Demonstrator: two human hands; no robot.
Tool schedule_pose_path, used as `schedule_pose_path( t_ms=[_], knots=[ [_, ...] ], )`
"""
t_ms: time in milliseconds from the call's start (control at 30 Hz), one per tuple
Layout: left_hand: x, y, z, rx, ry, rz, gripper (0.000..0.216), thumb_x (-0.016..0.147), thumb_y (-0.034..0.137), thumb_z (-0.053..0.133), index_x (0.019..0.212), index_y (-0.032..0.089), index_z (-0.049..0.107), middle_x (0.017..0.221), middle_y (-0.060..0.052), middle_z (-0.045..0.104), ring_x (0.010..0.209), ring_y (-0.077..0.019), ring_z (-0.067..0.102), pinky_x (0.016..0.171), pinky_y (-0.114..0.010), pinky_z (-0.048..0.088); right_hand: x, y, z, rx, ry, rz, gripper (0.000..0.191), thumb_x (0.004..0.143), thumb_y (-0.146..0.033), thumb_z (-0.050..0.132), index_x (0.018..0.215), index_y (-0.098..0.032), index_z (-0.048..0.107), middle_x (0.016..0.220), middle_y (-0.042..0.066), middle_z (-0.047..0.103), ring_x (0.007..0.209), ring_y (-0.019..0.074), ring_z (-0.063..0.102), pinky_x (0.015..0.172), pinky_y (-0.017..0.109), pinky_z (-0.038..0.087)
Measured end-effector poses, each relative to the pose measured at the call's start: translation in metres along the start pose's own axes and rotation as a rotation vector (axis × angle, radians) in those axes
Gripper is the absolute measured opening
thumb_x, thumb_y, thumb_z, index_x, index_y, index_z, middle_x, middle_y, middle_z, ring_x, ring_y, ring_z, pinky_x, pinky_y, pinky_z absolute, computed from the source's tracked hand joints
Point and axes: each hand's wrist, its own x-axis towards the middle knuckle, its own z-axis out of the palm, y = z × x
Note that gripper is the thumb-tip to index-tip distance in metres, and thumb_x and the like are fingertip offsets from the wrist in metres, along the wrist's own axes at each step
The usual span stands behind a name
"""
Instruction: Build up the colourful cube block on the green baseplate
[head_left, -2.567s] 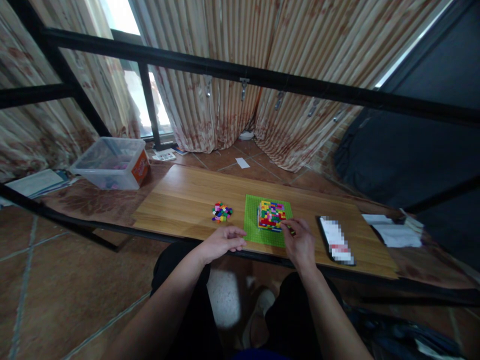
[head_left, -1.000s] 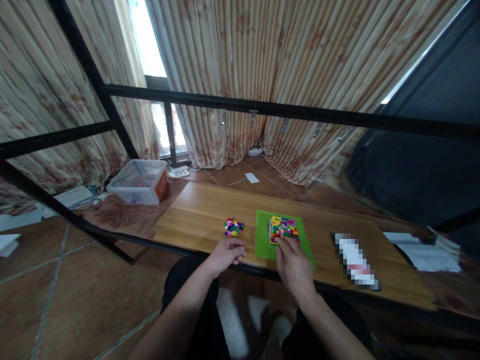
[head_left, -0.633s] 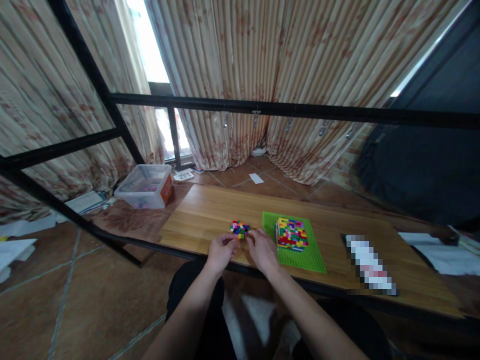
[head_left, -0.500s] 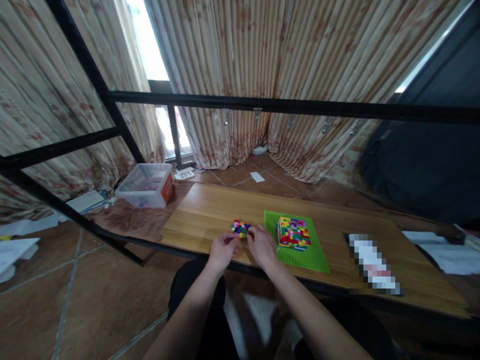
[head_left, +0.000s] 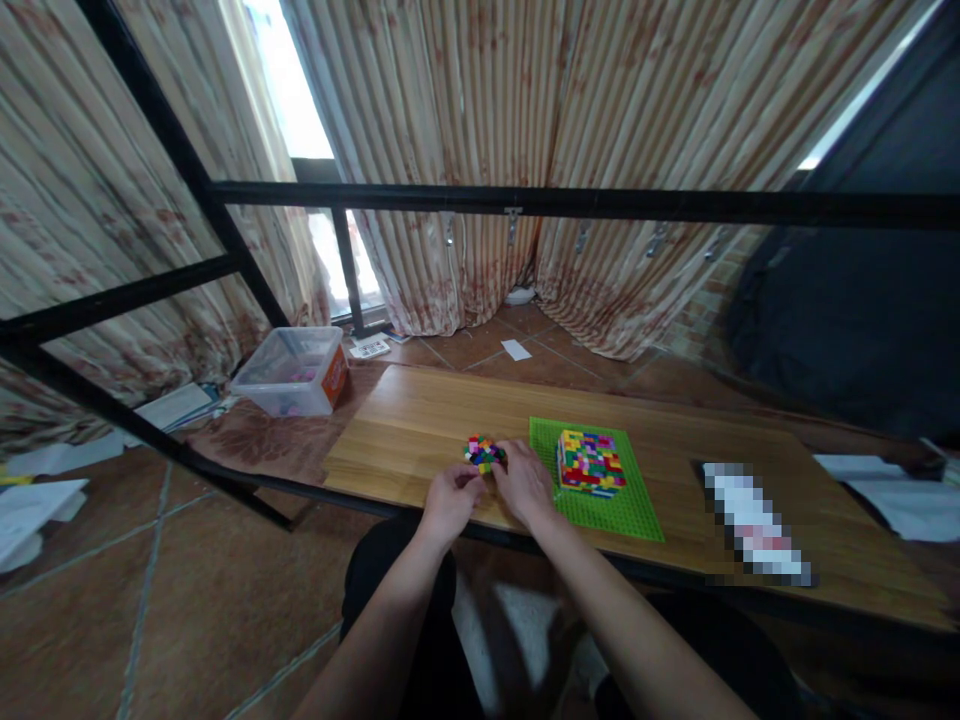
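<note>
Left hand [head_left: 450, 503] curled near tabletop's [head_left: 405, 410] front edge, pinch unclear. Loose brick pile [head_left: 484, 452] lay just beyond. Right hand [head_left: 525, 487] bent at pile's right side, finger grip unclear. Brick block [head_left: 590, 462] sat on baseplate [head_left: 626, 515], squared to its edges, long axis unclear.

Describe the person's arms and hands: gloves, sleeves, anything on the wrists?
No glove on the left hand or the right hand. The left forearm and right forearm are bare as far as the frame shows, with no sleeves in view. No watch, bracelet or cable visible at either wrist. Anything as small as a ring can't be made out.
</note>
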Motion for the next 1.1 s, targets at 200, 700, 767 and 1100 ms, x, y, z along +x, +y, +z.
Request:
schedule_pose_path(
  t_ms=[200,700,767,1100],
  knots=[
    [0.003,-0.003,0.0,0.014,0.003,0.016,0.013,0.073,0.012,0.063,0.085,0.015,0.065,0.061,0.003,0.062,0.047,-0.0073,0.052,0.05,-0.019,0.04,-0.001,0.007,0.006,0.056,0.033,-0.036,0.025,0.088,-0.016,0.05,0.107,-0.02,0.066,0.106,0.007,0.066,0.1,0.0214,0.059,0.087,0.03,0.042],
    [0.012,-0.017,-0.003,0.09,-0.012,0.104,0.011,0.073,0.017,0.067,0.084,0.017,0.067,0.063,0.002,0.063,0.05,-0.0091,0.055,0.052,-0.02,0.043,0.034,0.018,-0.004,-0.018,-0.151,-0.162,0.026,0.088,-0.013,0.051,0.099,-0.025,0.071,0.094,0.005,0.061,0.082,0.0162,0.059,0.074,0.025,0.04],
    [0.012,-0.017,-0.003,0.095,-0.018,0.105,0.011,0.073,0.017,0.066,0.085,0.017,0.067,0.063,0.002,0.063,0.05,-0.0089,0.054,0.052,-0.02,0.043,0.035,0.018,-0.006,-0.023,-0.154,-0.158,0.024,0.09,-0.015,0.049,0.095,-0.023,0.072,0.094,0.005,0.061,0.081,0.016,0.059,0.075,0.025,0.041],
    [-0.007,0.001,0.004,-0.188,-0.266,-0.034,0.03,0.076,0.043,0.07,0.085,0.014,0.066,0.073,-0.003,0.066,0.055,-0.007,0.055,0.049,-0.017,0.04,-0.027,0.01,-0.017,0.446,0.044,-0.087,0.027,0.095,-0.029,0.045,0.101,-0.021,0.071,0.099,0.007,0.068,0.092,0.0177,0.063,0.083,0.029,0.049]
  ],
)
